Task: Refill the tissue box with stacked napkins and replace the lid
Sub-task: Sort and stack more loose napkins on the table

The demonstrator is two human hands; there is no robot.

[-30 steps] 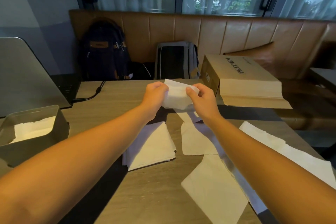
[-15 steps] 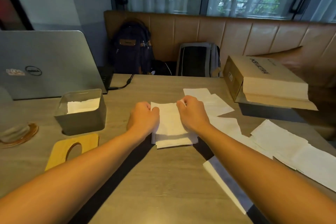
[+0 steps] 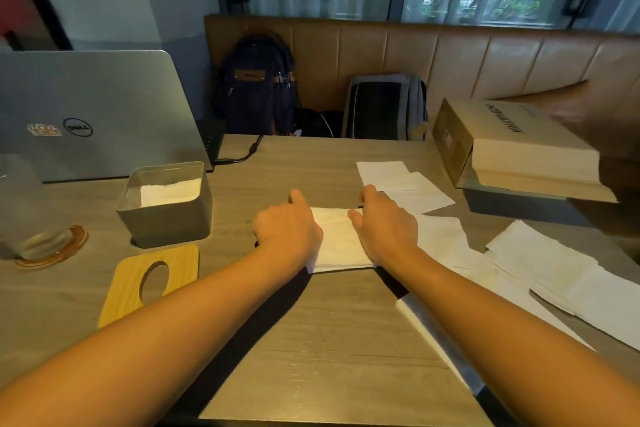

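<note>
Compared with one second earlier, when both hands held a single napkin raised above the worktop, the napkin now lies on the stack of napkins (image 3: pixel 337 241) at the middle of the worktop (image 3: pixel 329 350). The left hand (image 3: pixel 285 225) rests on the left edge of the stack, fingers curled and knuckles up, forefinger extended toward the far edge. The right hand (image 3: pixel 382 227) rests on the right edge, fingers spread flat and pointing toward the far edge. Both hands press on or bracket the stack; whether any finger is tucked under it cannot be told. Half a second earlier the hands were already at the stack in closed fists; they have since flattened and moved slightly outward. This indicates that one more napkin has been added and the stack is being squared. The tissue box (image 3: pixel 166 204) stands open near the left edge of the worktop, well apart from the stack, with some white napkins already inside. The wooden lid (image 3: pixel 149 282), with its oval slot, lies flat on the worktop just in front of the box, toward the near edge. Loose napkins (image 3: pixel 403 184) remain spread along the right side of the worktop. The refill is judged to be partly done: the stack is not yet in the box, and the lid is still off.
</note>
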